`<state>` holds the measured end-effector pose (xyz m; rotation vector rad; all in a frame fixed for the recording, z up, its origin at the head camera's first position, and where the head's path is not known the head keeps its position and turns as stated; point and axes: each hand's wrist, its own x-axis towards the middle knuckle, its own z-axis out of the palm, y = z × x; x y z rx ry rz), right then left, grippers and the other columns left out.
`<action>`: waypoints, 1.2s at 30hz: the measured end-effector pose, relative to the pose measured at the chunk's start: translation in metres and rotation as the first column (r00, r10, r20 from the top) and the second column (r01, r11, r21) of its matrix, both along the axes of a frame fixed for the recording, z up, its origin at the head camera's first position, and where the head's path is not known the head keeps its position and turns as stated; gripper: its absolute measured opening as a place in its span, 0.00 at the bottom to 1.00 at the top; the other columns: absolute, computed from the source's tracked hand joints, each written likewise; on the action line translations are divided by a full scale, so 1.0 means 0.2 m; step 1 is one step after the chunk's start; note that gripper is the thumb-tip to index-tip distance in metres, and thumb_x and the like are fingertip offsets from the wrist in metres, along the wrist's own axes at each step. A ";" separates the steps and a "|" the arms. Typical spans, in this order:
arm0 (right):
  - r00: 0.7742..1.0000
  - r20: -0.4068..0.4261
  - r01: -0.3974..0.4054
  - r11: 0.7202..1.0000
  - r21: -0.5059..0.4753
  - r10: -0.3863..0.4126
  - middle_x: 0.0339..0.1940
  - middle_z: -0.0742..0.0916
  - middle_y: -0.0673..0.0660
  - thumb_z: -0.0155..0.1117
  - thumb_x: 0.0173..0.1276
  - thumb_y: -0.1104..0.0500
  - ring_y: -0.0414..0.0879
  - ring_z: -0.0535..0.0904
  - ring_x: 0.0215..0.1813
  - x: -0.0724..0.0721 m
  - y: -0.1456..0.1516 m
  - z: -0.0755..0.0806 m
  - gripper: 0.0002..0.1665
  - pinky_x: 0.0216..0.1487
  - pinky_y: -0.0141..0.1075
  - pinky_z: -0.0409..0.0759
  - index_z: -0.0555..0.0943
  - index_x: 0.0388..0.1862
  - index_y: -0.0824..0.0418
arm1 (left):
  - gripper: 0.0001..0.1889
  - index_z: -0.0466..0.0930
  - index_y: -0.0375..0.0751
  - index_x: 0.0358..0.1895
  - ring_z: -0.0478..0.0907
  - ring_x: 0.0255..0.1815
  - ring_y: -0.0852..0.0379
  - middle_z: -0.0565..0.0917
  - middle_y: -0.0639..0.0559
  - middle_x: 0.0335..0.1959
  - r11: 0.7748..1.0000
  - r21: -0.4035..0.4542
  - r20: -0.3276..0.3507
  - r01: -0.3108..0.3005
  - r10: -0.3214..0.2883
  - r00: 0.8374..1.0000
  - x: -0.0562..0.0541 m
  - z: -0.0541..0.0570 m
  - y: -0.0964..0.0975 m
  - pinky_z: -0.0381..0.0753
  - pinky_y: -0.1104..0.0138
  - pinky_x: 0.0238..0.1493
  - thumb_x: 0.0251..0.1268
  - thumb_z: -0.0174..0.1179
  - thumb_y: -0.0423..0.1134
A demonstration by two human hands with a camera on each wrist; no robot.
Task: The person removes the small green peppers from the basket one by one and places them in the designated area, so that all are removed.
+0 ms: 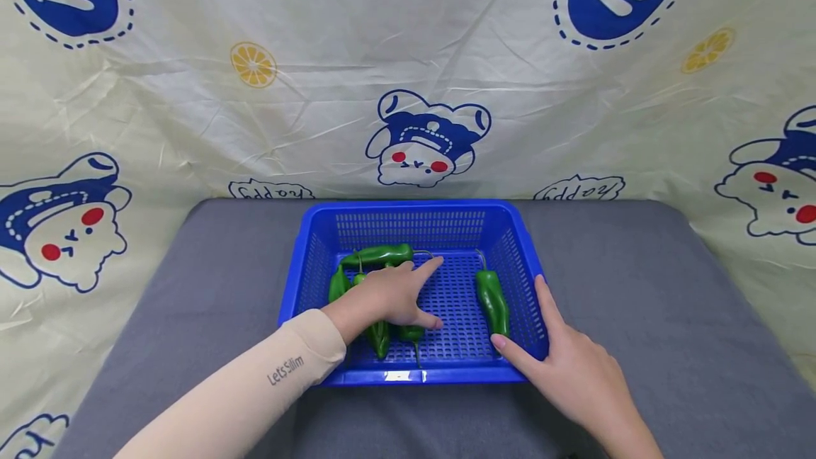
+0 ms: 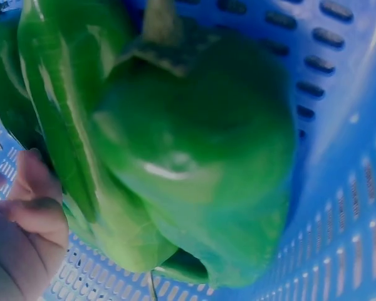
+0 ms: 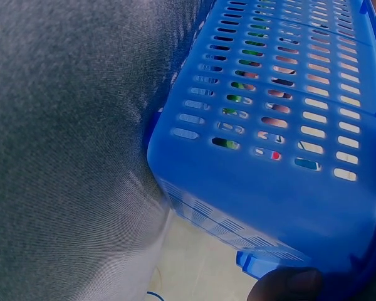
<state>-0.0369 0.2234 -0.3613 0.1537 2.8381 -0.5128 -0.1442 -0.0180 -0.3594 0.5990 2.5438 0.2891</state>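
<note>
The left hand, coming from a pale sleeve, reaches into the blue plastic basket over a cluster of green peppers. It covers part of them, so their number cannot be counted; thumb and forefinger are spread apart with nothing visible between them, and the other fingers are hard to make out. Around it show a far pepper lying crosswise, a left pepper and a near pepper, the last two partly hidden. In the left wrist view a large, blurred pepper blocks much of the scene, and the fingers are cut off at the left.

The right hand grips the basket's near right corner, thumb over the rim. The thumb tip overlaps the near end of the right pepper; whether they touch cannot be told. The right wrist view shows mainly the outer wall, one fingertip at the bottom.

Bare mesh floor lies between cluster and right pepper. The grey surface leaves room left and right; the far rim sits close to the printed cloth.
</note>
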 end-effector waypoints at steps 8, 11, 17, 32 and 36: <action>1.000 -0.011 0.001 1.000 0.001 -0.001 0.68 0.75 0.74 0.46 0.56 0.14 0.68 0.81 0.55 0.00 0.00 0.00 0.70 0.31 0.49 0.78 0.31 0.82 0.47 | 0.58 0.40 0.61 0.81 0.68 0.71 0.34 0.56 0.32 0.77 0.993 0.031 0.005 -0.113 0.113 0.994 0.00 0.00 -0.01 0.72 0.45 0.66 0.53 0.69 0.66; 1.000 -0.019 -0.003 1.000 0.001 0.003 0.67 0.75 0.74 0.47 0.56 0.14 0.68 0.81 0.55 0.00 0.00 0.00 0.69 0.31 0.49 0.78 0.30 0.82 0.47 | 0.60 0.38 0.61 0.81 0.70 0.69 0.34 0.56 0.30 0.77 0.987 0.020 0.009 -0.157 0.157 0.988 0.00 -0.01 -0.02 0.72 0.43 0.66 0.51 0.69 0.67; 0.999 -0.032 -0.010 1.000 -0.003 0.010 0.66 0.77 0.74 0.47 0.56 0.14 0.68 0.82 0.54 0.01 0.00 0.00 0.69 0.31 0.49 0.77 0.30 0.82 0.45 | 0.61 0.36 0.62 0.81 0.74 0.65 0.34 0.59 0.27 0.75 0.979 -0.011 0.001 -0.204 0.204 0.979 0.00 -0.01 -0.02 0.75 0.44 0.62 0.50 0.69 0.69; 1.000 -0.025 -0.001 1.000 -0.008 0.001 0.65 0.77 0.74 0.47 0.56 0.14 0.67 0.82 0.53 0.01 0.00 0.00 0.69 0.31 0.48 0.77 0.31 0.82 0.46 | 0.70 0.38 0.61 0.81 0.75 0.63 0.40 0.73 0.28 0.65 0.980 -0.114 -0.102 -0.164 0.153 0.983 0.04 0.01 -0.04 0.82 0.52 0.55 0.35 0.75 0.70; 0.999 -0.034 -0.001 1.000 -0.013 0.001 0.65 0.77 0.74 0.48 0.56 0.15 0.66 0.82 0.52 0.01 0.00 0.00 0.69 0.30 0.47 0.77 0.31 0.82 0.45 | 0.70 0.38 0.62 0.81 0.76 0.62 0.43 0.76 0.31 0.63 0.978 -0.140 -0.113 -0.156 0.141 0.984 0.04 0.01 -0.04 0.82 0.54 0.55 0.34 0.74 0.71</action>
